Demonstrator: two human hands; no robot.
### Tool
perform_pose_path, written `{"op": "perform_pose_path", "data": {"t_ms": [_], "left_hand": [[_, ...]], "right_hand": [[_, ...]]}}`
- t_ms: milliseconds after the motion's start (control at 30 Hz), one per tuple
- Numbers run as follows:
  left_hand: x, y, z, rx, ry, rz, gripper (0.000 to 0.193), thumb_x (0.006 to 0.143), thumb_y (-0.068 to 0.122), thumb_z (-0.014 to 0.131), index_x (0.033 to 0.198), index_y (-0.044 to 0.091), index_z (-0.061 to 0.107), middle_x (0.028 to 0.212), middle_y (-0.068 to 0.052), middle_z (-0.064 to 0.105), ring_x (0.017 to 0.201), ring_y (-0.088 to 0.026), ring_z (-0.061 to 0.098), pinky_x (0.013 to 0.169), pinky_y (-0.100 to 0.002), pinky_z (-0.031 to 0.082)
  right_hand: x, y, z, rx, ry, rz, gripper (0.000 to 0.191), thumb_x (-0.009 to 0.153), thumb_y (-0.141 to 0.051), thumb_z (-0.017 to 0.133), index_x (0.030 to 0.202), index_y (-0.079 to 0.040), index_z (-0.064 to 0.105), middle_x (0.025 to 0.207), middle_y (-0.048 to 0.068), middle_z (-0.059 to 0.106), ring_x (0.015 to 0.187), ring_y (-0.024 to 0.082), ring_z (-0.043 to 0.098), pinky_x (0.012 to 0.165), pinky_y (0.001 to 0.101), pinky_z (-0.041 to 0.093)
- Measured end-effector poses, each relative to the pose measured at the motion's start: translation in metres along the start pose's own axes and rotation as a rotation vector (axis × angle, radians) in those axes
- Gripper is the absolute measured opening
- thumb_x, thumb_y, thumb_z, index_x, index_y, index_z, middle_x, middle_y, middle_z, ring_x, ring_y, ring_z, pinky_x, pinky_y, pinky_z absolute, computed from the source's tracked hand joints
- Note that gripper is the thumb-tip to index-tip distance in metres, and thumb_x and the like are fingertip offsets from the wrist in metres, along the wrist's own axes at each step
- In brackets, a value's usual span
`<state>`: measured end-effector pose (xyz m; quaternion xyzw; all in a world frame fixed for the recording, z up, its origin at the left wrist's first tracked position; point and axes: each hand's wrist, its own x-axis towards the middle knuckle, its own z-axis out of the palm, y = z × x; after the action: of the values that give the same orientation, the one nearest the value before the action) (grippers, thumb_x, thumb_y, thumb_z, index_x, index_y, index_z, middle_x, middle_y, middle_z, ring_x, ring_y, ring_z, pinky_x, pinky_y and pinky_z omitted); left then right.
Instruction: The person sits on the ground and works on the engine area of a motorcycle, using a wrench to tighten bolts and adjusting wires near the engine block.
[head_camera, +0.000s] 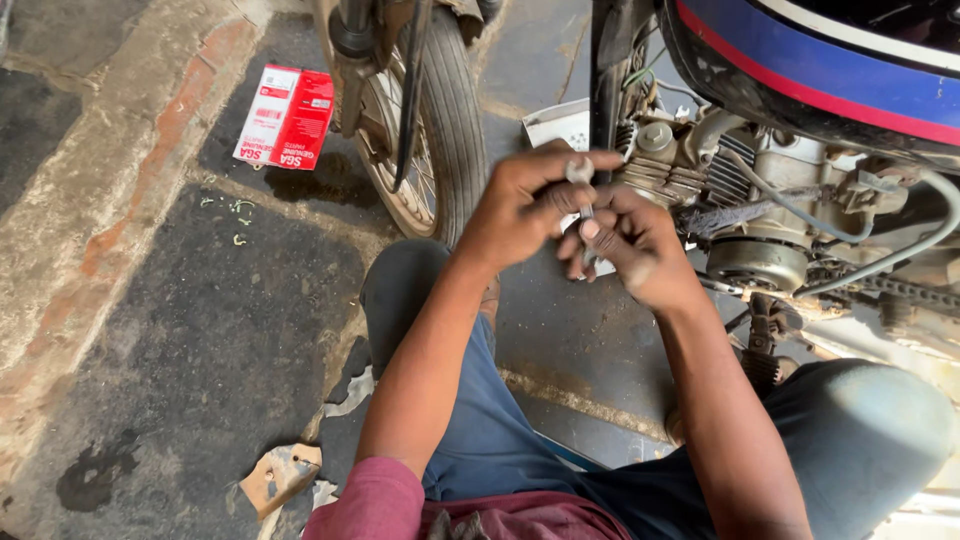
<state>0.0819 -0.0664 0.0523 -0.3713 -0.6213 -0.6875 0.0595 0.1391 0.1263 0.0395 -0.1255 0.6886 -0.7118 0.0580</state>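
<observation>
My left hand (522, 205) and my right hand (632, 245) meet in front of a motorcycle engine (745, 195). Between them they hold a small metal wrench (582, 185); its ring end shows above my left thumb and its shaft runs down toward my right fingers. Both hands have fingers curled on the tool. The engine's cylinder fins (655, 180) lie just behind the hands, apart from them.
A motorcycle front wheel (430, 130) stands at upper centre. A red and white cardboard box (285, 117) lies on the dark oily floor at upper left. The blue and red fuel tank (820, 65) overhangs at upper right. Scraps of torn paper (285, 475) lie near my knee.
</observation>
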Motion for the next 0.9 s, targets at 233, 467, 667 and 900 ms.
{"op": "perform_pose_path", "data": {"t_ms": [233,467,667,900], "left_hand": [[0.008,-0.006,-0.018,-0.147,0.385,-0.27,0.029,0.101,0.024,0.072,0.125,0.007,0.072,0.092,-0.001,0.066,0.068,-0.004,0.052,0.056,-0.022,0.043],[0.032,-0.032,0.012,0.188,0.445,-0.148,0.04,0.098,0.03,0.073,0.131,0.008,0.064,0.109,-0.003,0.069,0.091,-0.01,0.066,0.068,-0.023,0.054],[0.046,-0.052,0.022,0.042,0.382,-0.127,0.036,0.101,0.027,0.074,0.129,0.005,0.066,0.111,-0.006,0.074,0.101,-0.014,0.07,0.083,-0.028,0.06],[0.043,-0.06,0.018,0.032,0.381,-0.151,0.036,0.1,0.023,0.075,0.128,0.003,0.066,0.108,-0.005,0.074,0.096,-0.01,0.068,0.081,-0.026,0.058]], "right_hand": [[0.025,0.039,-0.015,0.117,0.578,-0.389,0.049,0.112,-0.011,0.063,0.157,0.0,0.05,0.124,0.004,0.068,0.096,0.01,0.058,0.091,0.0261,0.05],[0.041,0.051,-0.02,-0.345,0.703,-0.31,0.04,0.111,-0.03,0.059,0.143,-0.006,0.064,0.125,0.01,0.07,0.113,0.018,0.064,0.102,0.0326,0.053],[0.05,0.056,-0.019,-0.259,0.642,-0.31,0.042,0.11,-0.026,0.061,0.144,-0.002,0.06,0.136,0.014,0.069,0.123,0.018,0.063,0.11,0.0321,0.048],[0.053,0.075,-0.025,-0.274,0.645,-0.383,0.041,0.109,-0.021,0.065,0.143,0.0,0.06,0.135,0.014,0.069,0.123,0.018,0.063,0.111,0.0316,0.047]]}}
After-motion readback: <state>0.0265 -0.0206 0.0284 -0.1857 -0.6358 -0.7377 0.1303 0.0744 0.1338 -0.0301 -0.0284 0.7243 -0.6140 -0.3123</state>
